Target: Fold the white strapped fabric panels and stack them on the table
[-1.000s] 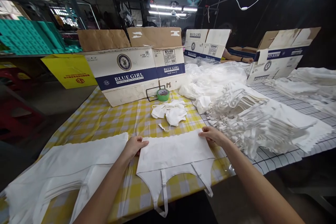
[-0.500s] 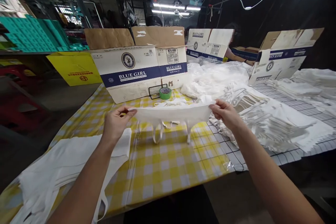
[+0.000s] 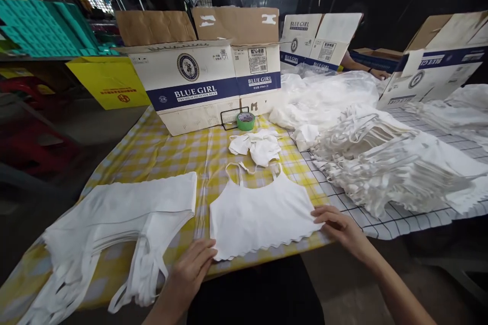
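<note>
Tablecloth in yellow check fills the near ground of the head view. White top lies flat on it, close to its near edge, between the two hands. Its thin straps point away from the person and its scalloped hem is the nearest part.

Left hand rests at the hem's left corner, fingers straight and side by side, tips touching the fabric. Whether it pinches the edge cannot be told. Right hand lies at the hem's right corner, fingers loosely spread and slightly bent, tips pressing on the fabric, nothing gripped.

Just left of the top sits a stack of folded white tops, straps hanging over the edge. Beyond the top is a small pile of white scraps, and behind that a green tape roll standing against a cardboard box printed BLUE GIRL, flaps up. To the right, a big heap of white tops spreads over a grid-patterned sheet, with clear plastic bags behind it. Two more boxes of the same print stand further back, and another person's arm shows between them
</note>
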Tool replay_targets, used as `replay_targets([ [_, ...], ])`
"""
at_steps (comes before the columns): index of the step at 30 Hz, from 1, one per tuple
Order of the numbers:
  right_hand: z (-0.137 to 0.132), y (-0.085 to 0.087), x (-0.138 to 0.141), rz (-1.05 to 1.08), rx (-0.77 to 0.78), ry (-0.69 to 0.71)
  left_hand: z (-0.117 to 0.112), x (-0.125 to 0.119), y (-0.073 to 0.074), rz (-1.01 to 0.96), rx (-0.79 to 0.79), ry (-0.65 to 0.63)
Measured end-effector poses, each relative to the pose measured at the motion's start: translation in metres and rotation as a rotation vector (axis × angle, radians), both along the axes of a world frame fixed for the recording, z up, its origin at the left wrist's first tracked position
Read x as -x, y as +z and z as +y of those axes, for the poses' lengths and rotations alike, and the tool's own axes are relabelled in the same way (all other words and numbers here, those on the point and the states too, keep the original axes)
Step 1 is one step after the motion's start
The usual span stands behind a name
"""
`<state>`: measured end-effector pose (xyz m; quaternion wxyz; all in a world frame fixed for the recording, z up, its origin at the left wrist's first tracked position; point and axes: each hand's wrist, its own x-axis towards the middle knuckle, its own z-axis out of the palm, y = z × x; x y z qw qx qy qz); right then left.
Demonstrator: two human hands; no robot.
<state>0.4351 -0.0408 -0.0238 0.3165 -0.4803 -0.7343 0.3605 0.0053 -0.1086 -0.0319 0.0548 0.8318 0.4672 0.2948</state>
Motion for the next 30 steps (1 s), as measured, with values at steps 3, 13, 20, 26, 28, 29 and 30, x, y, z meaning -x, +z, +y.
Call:
replay_targets([
  [3,-0.013,-0.005,-0.003,-0.090,-0.050,-0.037,-0.011,0.001,-0.003,0.042,-0.027,0.007],
  [13,-0.020,-0.002,0.000,-0.132,-0.063,-0.091,-0.014,0.003,-0.003,0.099,-0.081,0.001],
  [20,-0.020,-0.003,0.001,-0.137,-0.055,-0.099,-0.014,0.001,-0.002,0.084,-0.057,0.009],
  [26,-0.022,0.014,0.007,0.034,0.034,-0.126,-0.011,-0.010,0.023,-0.078,0.052,0.081],
  [28,-0.025,0.034,0.008,0.148,0.073,-0.135,-0.013,-0.009,0.049,-0.231,0.154,0.156],
  [29,-0.027,0.046,0.009,0.211,0.074,-0.138,-0.014,-0.008,0.064,-0.313,0.198,0.205],
  [30,-0.028,0.058,0.010,0.274,0.070,-0.144,-0.015,-0.005,0.079,-0.394,0.224,0.265],
])
